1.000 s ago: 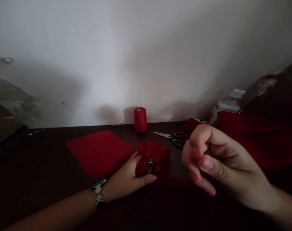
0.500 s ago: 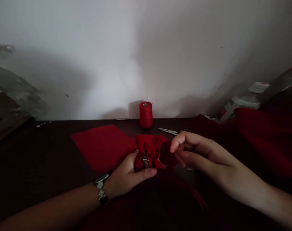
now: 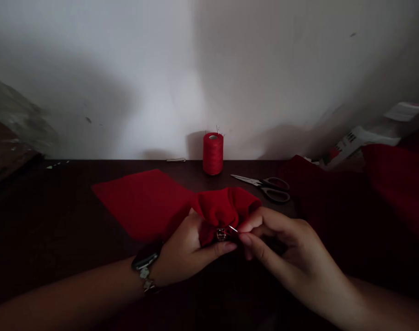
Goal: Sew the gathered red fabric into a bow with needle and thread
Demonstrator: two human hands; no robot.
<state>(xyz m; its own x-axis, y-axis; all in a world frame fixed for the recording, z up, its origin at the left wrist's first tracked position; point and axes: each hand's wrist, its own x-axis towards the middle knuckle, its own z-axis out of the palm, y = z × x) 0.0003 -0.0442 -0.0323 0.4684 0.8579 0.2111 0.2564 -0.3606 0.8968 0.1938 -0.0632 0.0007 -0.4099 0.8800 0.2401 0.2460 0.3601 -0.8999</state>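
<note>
Gathered red fabric (image 3: 219, 204) is bunched in my left hand (image 3: 188, 248), whose thumb lies along its lower edge. A small metal clip (image 3: 221, 234) sits on the fabric just above that thumb. My right hand (image 3: 292, 248) pinches a thin needle (image 3: 233, 228) between thumb and forefinger, its tip pointing up and left at the folds beside the clip. Part of the fabric's right side is hidden behind the right fingers.
Behind the hands stands a red thread spool (image 3: 213, 155) with pins on top. Scissors (image 3: 261, 183) lie to its right, a flat red cloth (image 3: 140, 197) to the left. A white bottle (image 3: 364, 140) leans at the right beside more red cloth (image 3: 398, 184).
My right hand has come down and left to the fabric, and the needle now shows at its fingertips. The clipped fabric has turned, and the scissors' handles are now uncovered.
</note>
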